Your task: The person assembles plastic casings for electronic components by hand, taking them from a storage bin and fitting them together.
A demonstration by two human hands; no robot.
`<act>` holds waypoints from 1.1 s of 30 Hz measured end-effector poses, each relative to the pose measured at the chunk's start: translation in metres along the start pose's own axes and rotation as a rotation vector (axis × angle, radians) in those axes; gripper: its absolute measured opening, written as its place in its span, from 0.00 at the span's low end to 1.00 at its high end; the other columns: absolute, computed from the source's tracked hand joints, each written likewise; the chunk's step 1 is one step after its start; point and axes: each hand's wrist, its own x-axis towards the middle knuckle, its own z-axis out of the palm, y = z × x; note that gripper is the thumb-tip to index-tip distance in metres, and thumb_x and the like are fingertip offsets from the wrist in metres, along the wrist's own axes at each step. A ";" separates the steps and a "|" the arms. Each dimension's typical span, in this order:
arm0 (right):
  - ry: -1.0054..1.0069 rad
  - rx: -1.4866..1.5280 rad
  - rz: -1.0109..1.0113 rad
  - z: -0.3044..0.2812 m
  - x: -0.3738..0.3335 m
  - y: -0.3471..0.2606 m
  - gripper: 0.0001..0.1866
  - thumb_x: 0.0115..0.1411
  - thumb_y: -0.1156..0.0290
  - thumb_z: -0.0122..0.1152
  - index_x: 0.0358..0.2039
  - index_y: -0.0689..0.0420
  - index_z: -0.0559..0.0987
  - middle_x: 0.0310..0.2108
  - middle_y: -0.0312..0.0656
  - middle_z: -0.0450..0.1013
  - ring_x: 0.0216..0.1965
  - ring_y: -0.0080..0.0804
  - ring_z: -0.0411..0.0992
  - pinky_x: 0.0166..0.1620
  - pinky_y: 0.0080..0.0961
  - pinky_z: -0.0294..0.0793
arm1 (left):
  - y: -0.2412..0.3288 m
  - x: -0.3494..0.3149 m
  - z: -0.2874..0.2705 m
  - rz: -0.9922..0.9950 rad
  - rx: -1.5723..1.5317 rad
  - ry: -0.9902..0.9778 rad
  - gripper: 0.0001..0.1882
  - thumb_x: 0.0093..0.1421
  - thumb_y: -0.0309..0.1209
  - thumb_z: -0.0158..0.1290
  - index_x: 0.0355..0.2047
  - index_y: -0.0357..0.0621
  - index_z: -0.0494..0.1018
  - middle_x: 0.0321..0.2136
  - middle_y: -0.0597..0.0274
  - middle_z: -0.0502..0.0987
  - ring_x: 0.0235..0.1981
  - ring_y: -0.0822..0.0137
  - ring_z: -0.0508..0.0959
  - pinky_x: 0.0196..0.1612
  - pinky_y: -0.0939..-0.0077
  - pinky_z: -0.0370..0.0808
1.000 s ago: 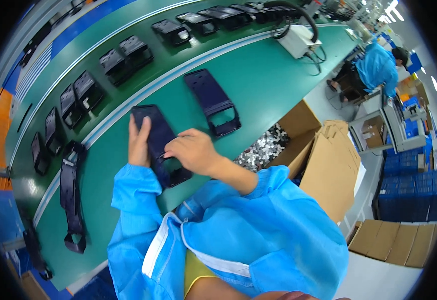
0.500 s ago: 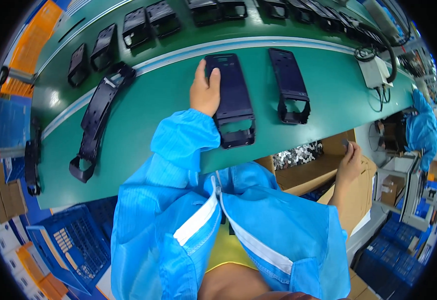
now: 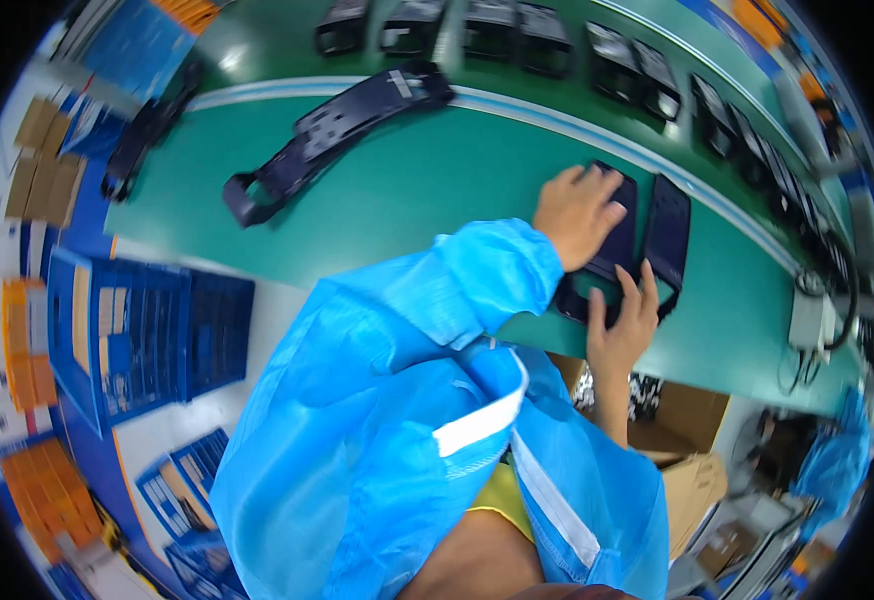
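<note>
A dark plastic housing [image 3: 618, 244] with an open frame at its near end lies on the green table. My left hand [image 3: 577, 218] rests over its upper part, fingers spread across the face. By the housing's near end is my right hand [image 3: 625, 325], thumb and fingers apart, with nothing visible between them. The fingers partly cover the open frame. Close beside it on the right lies a second dark housing [image 3: 668, 232]. Whether my right fingertips touch either housing, I cannot tell.
A long dark strap-shaped part [image 3: 347, 122] lies left on the table, with another dark part [image 3: 147, 135] at the far-left end. Several housings [image 3: 542, 38] stand beyond the pale rail. A cardboard box [image 3: 682, 418] with small metal pieces sits below the near edge. A white device [image 3: 810, 318] with cables stands right.
My view has turned. My right hand has come up from beside the cardboard box to the housing, and the small grey piece it held is out of sight. The two housings are now closer together.
</note>
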 end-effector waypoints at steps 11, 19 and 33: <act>0.137 -0.114 0.147 -0.032 0.002 0.088 0.20 0.57 0.82 0.47 0.50 0.55 0.73 0.55 0.47 0.62 0.55 0.46 0.63 0.53 0.35 0.65 | -0.085 0.031 -0.138 -0.358 0.768 0.528 0.30 0.42 0.49 0.64 0.47 0.58 0.74 0.57 0.52 0.62 0.64 0.44 0.49 0.61 0.36 0.45; 0.254 -0.301 0.119 -0.023 -0.003 0.089 0.17 0.59 0.72 0.54 0.50 0.58 0.73 0.54 0.49 0.65 0.57 0.46 0.61 0.55 0.40 0.59 | -0.157 0.021 -0.150 -0.398 0.862 0.508 0.20 0.52 0.29 0.54 0.47 0.57 0.71 0.49 0.67 0.71 0.53 0.62 0.68 0.52 0.52 0.62; 0.197 0.047 -0.131 -0.014 0.014 -0.005 0.18 0.59 0.70 0.53 0.50 0.60 0.72 0.53 0.47 0.66 0.58 0.48 0.60 0.58 0.40 0.54 | -0.018 -0.003 -0.038 0.737 -0.154 -0.232 0.13 0.45 0.18 0.52 0.29 0.52 0.76 0.38 0.72 0.78 0.54 0.62 0.71 0.62 0.47 0.58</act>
